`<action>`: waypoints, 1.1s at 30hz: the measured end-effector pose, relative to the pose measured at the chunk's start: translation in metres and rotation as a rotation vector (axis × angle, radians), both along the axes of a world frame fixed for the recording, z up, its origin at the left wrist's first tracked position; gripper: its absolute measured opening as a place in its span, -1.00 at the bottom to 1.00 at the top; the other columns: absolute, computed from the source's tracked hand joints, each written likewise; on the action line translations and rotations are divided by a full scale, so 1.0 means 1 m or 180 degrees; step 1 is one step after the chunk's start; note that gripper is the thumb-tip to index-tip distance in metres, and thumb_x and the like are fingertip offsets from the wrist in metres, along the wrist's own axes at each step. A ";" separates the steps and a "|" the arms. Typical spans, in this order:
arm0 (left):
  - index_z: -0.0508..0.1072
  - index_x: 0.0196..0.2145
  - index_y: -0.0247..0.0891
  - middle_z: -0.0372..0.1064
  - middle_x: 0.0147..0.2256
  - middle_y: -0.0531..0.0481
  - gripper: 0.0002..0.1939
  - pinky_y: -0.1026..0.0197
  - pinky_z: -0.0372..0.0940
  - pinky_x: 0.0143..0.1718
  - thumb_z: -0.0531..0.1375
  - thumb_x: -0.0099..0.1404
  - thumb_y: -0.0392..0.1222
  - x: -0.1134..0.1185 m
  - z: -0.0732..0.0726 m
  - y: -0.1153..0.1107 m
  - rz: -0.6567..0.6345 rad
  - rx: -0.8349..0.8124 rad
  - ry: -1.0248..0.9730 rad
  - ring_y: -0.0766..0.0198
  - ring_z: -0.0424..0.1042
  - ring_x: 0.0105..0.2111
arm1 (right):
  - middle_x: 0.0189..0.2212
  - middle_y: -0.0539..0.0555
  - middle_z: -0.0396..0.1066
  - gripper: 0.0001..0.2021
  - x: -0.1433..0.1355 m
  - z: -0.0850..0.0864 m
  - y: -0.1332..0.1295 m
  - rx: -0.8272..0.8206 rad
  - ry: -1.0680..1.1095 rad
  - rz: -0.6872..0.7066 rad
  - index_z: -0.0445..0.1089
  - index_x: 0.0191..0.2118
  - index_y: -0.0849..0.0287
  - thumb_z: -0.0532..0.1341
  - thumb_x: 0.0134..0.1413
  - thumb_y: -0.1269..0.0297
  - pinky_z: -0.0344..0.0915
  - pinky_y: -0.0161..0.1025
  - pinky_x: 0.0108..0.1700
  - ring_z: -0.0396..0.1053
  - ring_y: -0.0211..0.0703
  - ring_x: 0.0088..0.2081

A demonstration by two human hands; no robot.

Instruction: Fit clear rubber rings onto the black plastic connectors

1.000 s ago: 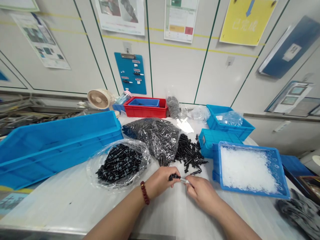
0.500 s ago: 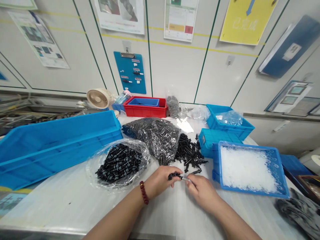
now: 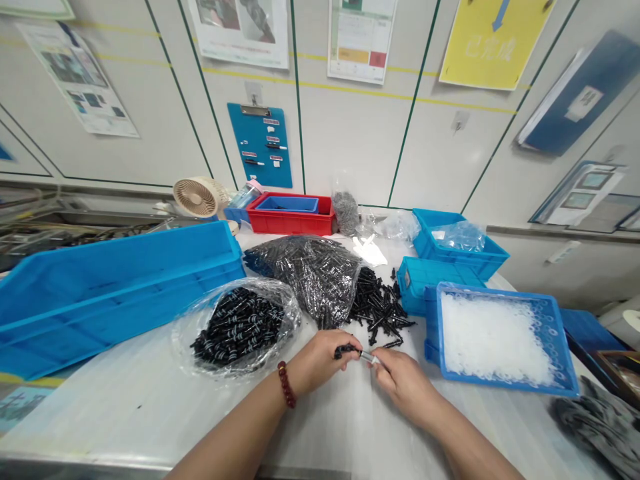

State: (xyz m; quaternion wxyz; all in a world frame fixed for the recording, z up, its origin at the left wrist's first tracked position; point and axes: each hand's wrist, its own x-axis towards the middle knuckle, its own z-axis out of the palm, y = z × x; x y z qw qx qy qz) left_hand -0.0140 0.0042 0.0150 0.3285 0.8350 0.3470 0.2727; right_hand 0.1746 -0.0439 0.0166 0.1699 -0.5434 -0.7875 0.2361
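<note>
L hand (image 3: 320,363) curled on blk part(s) (image 3: 344,350), knobbly | R hand (image 3: 401,381) pinches slvr rod (image 3: 367,357), wht end

left: bin (image 3: 120,273) | far behind bin: fan (image 3: 197,198) | right of bin: open bag (image 3: 294,303) | middle: second bag (image 3: 313,277), loose parts (image 3: 380,303) at its right | right: tray (image 3: 435,333), rings (image 3: 495,340) inside

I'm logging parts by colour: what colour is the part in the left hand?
The part in the left hand is mostly black, seen best in the head view.

A dark-red bracelet of round beads (image 3: 286,385) rings the left wrist (image 3: 297,379).
</note>
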 end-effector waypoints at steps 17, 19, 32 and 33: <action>0.45 -0.35 -0.27 0.36 -0.56 0.07 -0.89 0.32 0.27 -0.36 0.11 0.22 -0.29 0.005 0.007 -0.008 -0.0097 0.0047 0.0005 0.36 0.32 -0.57 | -0.60 -0.01 0.32 -0.67 -0.004 0.002 -0.001 0.0106 -0.0947 -0.0544 0.28 -0.57 0.18 0.03 0.12 0.15 -0.23 -0.32 -0.49 0.21 -0.29 -0.52; 0.45 -0.35 -0.27 0.38 -0.53 0.05 -0.88 0.31 0.28 -0.34 0.11 0.23 -0.27 0.005 0.006 -0.008 -0.0119 0.0121 -0.0013 0.35 0.33 -0.55 | -0.59 -0.01 0.32 -0.67 -0.005 0.003 -0.001 0.0106 -0.1018 -0.0604 0.30 -0.56 0.18 0.04 0.12 0.13 -0.24 -0.32 -0.50 0.22 -0.29 -0.52; 0.40 -0.34 -0.33 0.33 -0.53 0.07 -0.77 0.33 0.18 -0.52 0.20 0.10 -0.11 -0.010 0.010 0.009 0.0690 -0.1093 -0.0618 0.37 0.25 -0.58 | -0.38 0.06 0.40 -0.80 0.003 -0.007 0.004 0.0277 -0.0293 -0.0564 0.32 -0.31 0.16 -0.04 0.11 0.35 0.06 -0.34 -0.38 0.31 -0.19 -0.36; 0.37 -0.43 -0.32 0.30 -0.54 0.08 -0.80 0.33 0.18 -0.50 0.22 0.07 -0.12 -0.011 0.010 0.010 0.0831 -0.0853 -0.0513 0.36 0.25 -0.55 | -0.31 0.08 0.41 -0.77 0.004 -0.009 0.005 0.0296 -0.0190 -0.0523 0.32 -0.23 0.17 -0.05 0.11 0.34 0.10 -0.32 -0.32 0.33 -0.16 -0.30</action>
